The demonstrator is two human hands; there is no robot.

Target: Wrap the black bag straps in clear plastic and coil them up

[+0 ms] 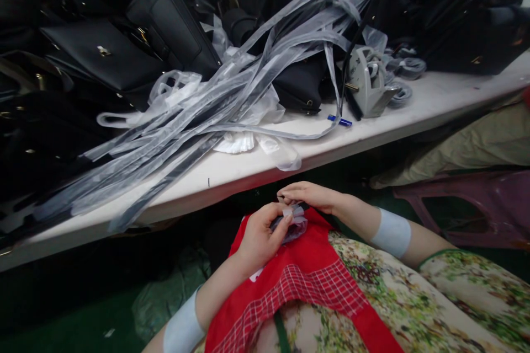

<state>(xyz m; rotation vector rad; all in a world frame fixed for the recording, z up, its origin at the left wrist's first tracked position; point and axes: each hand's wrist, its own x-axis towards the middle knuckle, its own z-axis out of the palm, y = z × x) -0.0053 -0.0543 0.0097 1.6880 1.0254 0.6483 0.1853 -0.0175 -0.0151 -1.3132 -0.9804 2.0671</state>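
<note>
Over the red apron on my lap, my left hand (261, 233) is closed on a small plastic-wrapped strap coil (295, 227), thumb laid along its near side. My right hand (311, 196) meets it from the far side, its fingers bent together at the coil's upper end. What the right fingertips pinch is partly hidden. Long straps in clear plastic sleeves (248, 88) lie in a loose bundle across the white table (236, 168), beyond my hands. Similar wrapped coils (412, 68) rest on the table at the right.
Many black handbags (105, 55) are heaped along the back of the table. A grey tape dispenser (367, 83) stands near the front edge, a small blue object (339, 120) beside it. A pink plastic stool (467, 204) is at the right, and a greenish bag (171, 287) lies below.
</note>
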